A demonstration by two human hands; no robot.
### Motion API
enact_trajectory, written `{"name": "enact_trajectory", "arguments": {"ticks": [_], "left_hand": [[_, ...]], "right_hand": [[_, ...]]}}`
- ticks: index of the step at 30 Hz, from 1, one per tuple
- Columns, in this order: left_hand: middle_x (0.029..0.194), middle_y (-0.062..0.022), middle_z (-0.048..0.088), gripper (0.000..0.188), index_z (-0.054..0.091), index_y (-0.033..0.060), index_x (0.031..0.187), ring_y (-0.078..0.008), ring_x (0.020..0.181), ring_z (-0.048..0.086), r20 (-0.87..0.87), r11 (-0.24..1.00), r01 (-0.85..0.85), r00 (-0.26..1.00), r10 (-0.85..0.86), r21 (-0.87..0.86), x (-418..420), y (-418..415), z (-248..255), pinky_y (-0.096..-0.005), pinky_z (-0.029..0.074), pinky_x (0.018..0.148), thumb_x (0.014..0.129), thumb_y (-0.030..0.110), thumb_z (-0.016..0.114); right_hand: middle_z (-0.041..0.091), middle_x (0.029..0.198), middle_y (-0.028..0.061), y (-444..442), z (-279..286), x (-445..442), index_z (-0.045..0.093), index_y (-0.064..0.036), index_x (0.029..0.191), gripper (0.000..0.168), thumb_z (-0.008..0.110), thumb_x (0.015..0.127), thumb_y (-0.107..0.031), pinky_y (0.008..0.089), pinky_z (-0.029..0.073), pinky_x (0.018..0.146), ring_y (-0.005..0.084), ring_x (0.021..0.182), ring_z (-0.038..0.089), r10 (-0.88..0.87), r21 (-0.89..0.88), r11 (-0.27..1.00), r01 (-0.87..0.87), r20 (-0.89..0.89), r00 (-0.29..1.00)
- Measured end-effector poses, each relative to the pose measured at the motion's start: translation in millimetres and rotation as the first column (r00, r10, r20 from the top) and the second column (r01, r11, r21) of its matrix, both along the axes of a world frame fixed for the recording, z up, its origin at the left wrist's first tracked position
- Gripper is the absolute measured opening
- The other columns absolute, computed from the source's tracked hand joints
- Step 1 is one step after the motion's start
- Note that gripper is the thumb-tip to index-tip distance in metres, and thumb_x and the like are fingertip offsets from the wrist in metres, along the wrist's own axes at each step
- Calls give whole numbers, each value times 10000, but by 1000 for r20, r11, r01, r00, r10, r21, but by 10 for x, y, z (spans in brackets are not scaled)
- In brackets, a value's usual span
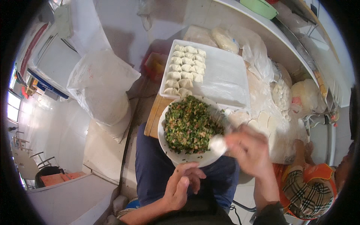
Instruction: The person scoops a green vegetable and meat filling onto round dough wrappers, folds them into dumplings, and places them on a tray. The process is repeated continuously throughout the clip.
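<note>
A white bowl (182, 161) rests at my lap and holds chopped green filling (191, 123) with light bits through it. My right hand (249, 149), blurred by motion, is at the bowl's right rim. Its fingers grip a small white rounded piece (218, 144) over the filling; blur hides whether that is dough or a utensil. Below the front rim, my left hand (182, 182) has its fingers apart and holds nothing. Beyond the bowl, a white plastic tray (225, 76) bears rows of folded dumplings (187, 63) along its left side.
Flat dough wrappers (264, 122) lie on the floured table (284, 146) at right. Small dough pieces (281, 95) and plastic-wrapped dough (306, 92) are farther back. A person in a plaid cap (309, 194) sits at the right. A large white sack (104, 87) stands at left.
</note>
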State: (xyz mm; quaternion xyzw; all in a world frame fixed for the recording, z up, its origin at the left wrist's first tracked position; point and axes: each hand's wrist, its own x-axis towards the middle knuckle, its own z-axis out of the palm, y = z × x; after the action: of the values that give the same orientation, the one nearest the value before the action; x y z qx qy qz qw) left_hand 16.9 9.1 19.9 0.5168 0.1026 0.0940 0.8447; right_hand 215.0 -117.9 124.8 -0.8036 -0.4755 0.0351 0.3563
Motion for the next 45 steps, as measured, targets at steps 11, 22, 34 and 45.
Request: {"name": "enact_trajectory", "arguments": {"ticks": [11,22,34,45], "left_hand": [[870,-192,698,500,546,-39,1250,-169,598,588,-24,968,-210,976,215,136,-160,249,-199,-310,500,557,1129,404,348],[841,-184,702,472,552,-36,1209,-148,562,563,-100,959,-221,965,241,178,-261,262,-263,-297,484,528,1122,395,381],[877,-149,719,279,617,-36,1162,-118,619,582,-80,961,-57,993,82,272,-220,81,-163,-269,479,577,1094,203,490],[1101,-154,692,322,606,-15,1249,-223,915,680,-338,929,292,871,-357,-227,317,-504,-505,-358,589,809,1106,248,488]], "right_hand": [[684,902,129,972,-1071,1625,720,-36,979,109,697,950,-138,417,518,716,350,801,658,-7,-72,997,11,53,999],[694,901,128,1098,-1323,1735,744,-86,1026,118,668,962,-150,450,529,740,367,824,667,43,-75,997,-34,111,993],[643,781,234,-1092,-1153,919,658,-8,1076,162,638,936,-85,454,510,637,438,714,649,-735,-69,671,738,67,674],[686,851,134,-1259,-1735,490,721,-41,938,188,792,792,-136,412,564,658,323,703,690,-711,68,702,709,121,693]]}}
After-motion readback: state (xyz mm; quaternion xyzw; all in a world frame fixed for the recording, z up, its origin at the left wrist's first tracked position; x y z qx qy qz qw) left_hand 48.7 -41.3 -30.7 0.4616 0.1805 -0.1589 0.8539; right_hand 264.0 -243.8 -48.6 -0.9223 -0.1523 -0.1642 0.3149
